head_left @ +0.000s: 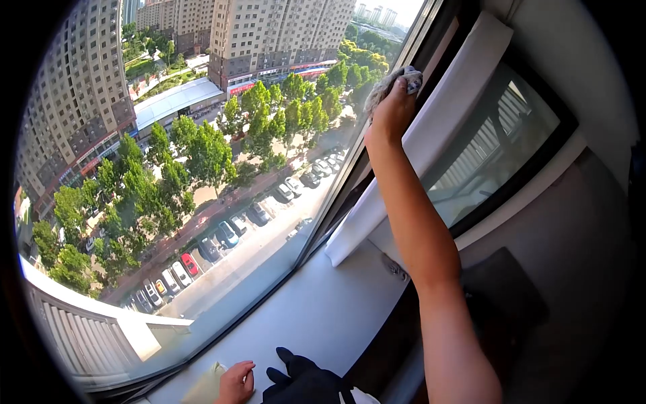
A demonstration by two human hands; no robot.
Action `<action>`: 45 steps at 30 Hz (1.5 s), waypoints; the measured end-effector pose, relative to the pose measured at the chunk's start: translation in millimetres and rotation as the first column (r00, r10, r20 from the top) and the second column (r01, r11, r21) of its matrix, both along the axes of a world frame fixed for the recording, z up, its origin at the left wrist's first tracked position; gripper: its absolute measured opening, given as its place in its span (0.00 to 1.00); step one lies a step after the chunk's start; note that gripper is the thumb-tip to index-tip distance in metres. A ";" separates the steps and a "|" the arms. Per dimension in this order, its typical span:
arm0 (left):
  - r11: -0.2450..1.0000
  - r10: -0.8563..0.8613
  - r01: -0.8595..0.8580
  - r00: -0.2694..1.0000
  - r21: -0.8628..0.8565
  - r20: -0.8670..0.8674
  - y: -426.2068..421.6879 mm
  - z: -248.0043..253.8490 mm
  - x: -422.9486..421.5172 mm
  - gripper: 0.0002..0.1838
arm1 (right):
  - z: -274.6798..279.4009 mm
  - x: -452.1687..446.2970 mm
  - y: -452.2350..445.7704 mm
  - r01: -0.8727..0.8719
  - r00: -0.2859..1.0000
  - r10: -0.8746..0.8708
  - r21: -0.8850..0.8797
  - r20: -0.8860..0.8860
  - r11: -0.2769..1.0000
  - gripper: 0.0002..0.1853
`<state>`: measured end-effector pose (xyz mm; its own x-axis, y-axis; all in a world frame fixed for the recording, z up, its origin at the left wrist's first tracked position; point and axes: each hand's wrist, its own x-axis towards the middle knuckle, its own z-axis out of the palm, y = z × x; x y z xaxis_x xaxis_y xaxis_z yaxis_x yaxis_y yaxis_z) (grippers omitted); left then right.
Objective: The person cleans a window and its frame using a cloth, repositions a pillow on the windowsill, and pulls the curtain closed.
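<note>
My right hand (397,108) is closed around a crumpled grey-white cloth (383,91), high on the right side of the large window pane (269,202), by its frame. The cloth lies against the glass edge, and my arm stretches up to it from the lower right. Low in the view, my left hand (235,384) is over the white sill (296,303), its fingers curled together with nothing visible in them. Just left of it lies a pale yellow-green item (205,385). To its right is a black item (299,378) with rounded projections.
A white upright post (431,128) runs beside the window frame. Right of it is a smaller dark-framed window (498,148). A metal latch (395,266) sits near the sill's right end. Outside, far below, are trees, parked cars and tall buildings.
</note>
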<state>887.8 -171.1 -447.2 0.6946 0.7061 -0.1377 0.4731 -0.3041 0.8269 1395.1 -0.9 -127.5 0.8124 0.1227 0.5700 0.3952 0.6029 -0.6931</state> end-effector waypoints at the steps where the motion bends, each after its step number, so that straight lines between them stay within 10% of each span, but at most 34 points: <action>1: 1.000 -0.006 0.006 1.000 0.005 -0.002 -3.7 0.3 -3.6 0.12 | 5.4 21.6 1.9 0.062 0.994 -0.056 -0.063 0.096 0.996 0.12; 12: 0.971 0.238 -0.238 0.971 0.025 -0.032 -27.0 -14.2 0.9 0.13 | 159.0 66.5 27.4 0.166 0.846 -0.202 0.116 0.493 0.979 0.12; 18: 0.959 0.282 -0.281 0.959 0.032 -0.029 -32.7 -13.5 38.2 0.14 | 189.4 51.8 9.1 -0.136 0.956 0.101 0.115 0.274 0.984 0.23; 21: 0.949 0.312 -0.313 0.950 0.036 0.027 -38.2 -16.3 54.4 0.14 | 166.4 56.6 -2.1 -0.178 0.835 0.123 0.051 0.537 0.983 0.24; 22: 0.945 0.325 -0.326 0.945 0.037 0.028 -40.0 -17.9 56.4 0.14 | 167.0 60.9 1.6 0.089 0.730 -0.153 0.130 0.665 0.988 0.23; 28: 0.933 0.360 -0.360 0.931 0.003 -0.056 -49.4 -12.0 55.9 0.14 | 169.7 46.8 36.6 0.123 0.808 -0.262 0.284 0.527 0.951 0.21; 30: 0.919 0.389 -0.389 0.921 0.060 0.011 -57.5 -14.8 52.4 0.15 | 180.6 18.9 26.9 -0.126 0.950 0.070 0.168 0.306 0.978 0.20; 34: 0.904 0.420 -0.423 0.905 0.054 0.064 -67.9 -16.7 30.7 0.15 | 183.1 -57.6 36.0 0.092 0.933 -0.175 0.261 0.315 0.961 0.20; 40: 0.844 0.533 -0.524 0.843 0.115 -0.073 -81.1 -32.0 -41.7 0.14 | 161.7 -196.5 25.9 -0.097 0.825 -0.031 0.196 0.565 0.976 0.23; 45: 0.711 0.652 -0.641 0.755 0.288 0.070 -76.8 -15.3 -75.8 0.09 | 153.6 -317.5 37.3 0.070 0.454 -0.470 0.495 0.757 0.866 0.25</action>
